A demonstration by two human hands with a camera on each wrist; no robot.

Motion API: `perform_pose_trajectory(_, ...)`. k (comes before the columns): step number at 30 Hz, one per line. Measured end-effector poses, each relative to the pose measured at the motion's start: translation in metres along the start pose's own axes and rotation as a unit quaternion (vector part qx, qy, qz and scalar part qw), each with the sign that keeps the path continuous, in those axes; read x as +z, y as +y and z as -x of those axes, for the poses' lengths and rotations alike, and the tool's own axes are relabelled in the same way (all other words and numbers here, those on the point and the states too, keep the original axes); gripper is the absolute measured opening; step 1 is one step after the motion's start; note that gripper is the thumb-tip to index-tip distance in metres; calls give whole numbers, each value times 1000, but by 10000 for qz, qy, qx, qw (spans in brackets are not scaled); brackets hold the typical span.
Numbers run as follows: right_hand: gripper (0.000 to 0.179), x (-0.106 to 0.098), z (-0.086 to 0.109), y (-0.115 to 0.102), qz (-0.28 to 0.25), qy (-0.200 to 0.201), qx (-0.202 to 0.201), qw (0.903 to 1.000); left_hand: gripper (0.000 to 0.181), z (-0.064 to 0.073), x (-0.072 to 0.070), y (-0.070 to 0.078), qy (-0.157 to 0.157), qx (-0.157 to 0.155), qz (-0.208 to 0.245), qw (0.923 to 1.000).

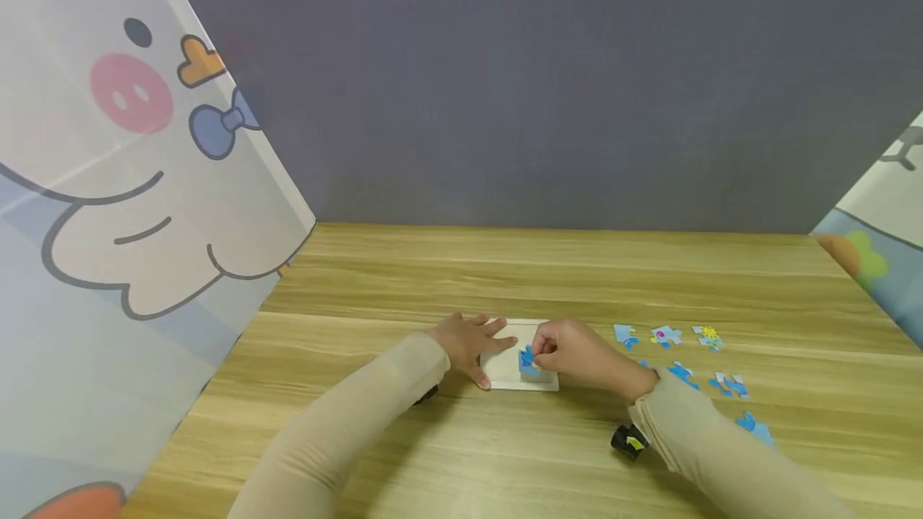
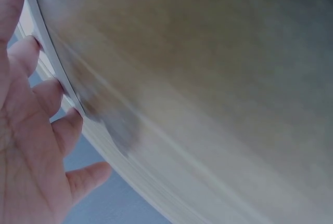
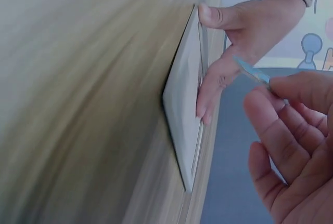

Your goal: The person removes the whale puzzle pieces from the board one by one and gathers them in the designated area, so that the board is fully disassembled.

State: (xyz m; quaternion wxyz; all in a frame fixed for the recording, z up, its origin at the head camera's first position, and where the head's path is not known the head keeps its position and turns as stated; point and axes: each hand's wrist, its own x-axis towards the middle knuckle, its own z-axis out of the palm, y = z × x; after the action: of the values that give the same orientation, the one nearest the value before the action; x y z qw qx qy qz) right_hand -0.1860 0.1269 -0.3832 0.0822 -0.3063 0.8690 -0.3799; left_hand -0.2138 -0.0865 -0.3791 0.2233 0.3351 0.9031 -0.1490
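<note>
A white puzzle tray (image 1: 505,371) lies flat on the wooden table. My left hand (image 1: 465,344) rests across its left side with the fingers spread and fairly straight. In the left wrist view, the fingers (image 2: 49,96) lie along the tray's edge. Over the right part of the tray, my right hand (image 1: 580,352) pinches a blue jigsaw piece (image 1: 527,362) between thumb and index finger. The right wrist view shows this piece (image 3: 251,70) tilted and raised off the tray, its printed side mostly hidden there.
To the right lie several loose jigsaw pieces, among them one with a yellow sun (image 1: 708,335), one with a pink swirl (image 1: 665,335) and a light blue one (image 1: 755,428). A grey wall (image 1: 548,86) stands behind the table (image 1: 447,455); printed panels (image 1: 166,207) flank it.
</note>
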Motion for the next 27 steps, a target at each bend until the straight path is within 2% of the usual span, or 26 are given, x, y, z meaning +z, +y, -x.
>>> perform_pose_trajectory(2, 8, -2, 4, 2, -153, -23, 44, 9999, 89, 0, 1, 0, -6, 13, 19, 10000)
perform_pose_trajectory(4, 20, -4, 9, 5, -267, -66, 53, 9996, 89, 1, 1, 0, -10, 8, 47, 10000)
perform_pose_trajectory(7, 33, -9, 17, 10, -219, -52, -172, 9996, 89, 2, 0, 0, -8, -8, 92, 10000)
perform_pose_trajectory(10, 30, -15, 28, 16, -210, -30, -337, 9992, 88, 3, -1, 1, 10, 30, 90, 10000)
perform_pose_trajectory(13, 24, -22, 40, 20, -287, -50, -256, 9992, 88, 3, -1, 1, 41, 74, 124, 9999)
perform_pose_trajectory(19, 26, -38, 58, 27, -170, -6, -191, 9997, 88, 2, 2, -2, 98, 107, 340, 9993)
perform_pose_trajectory(27, 26, -55, 86, 47, -97, 118, -559, 9983, 88, 1, 5, -2, 168, 170, 577, 9981)
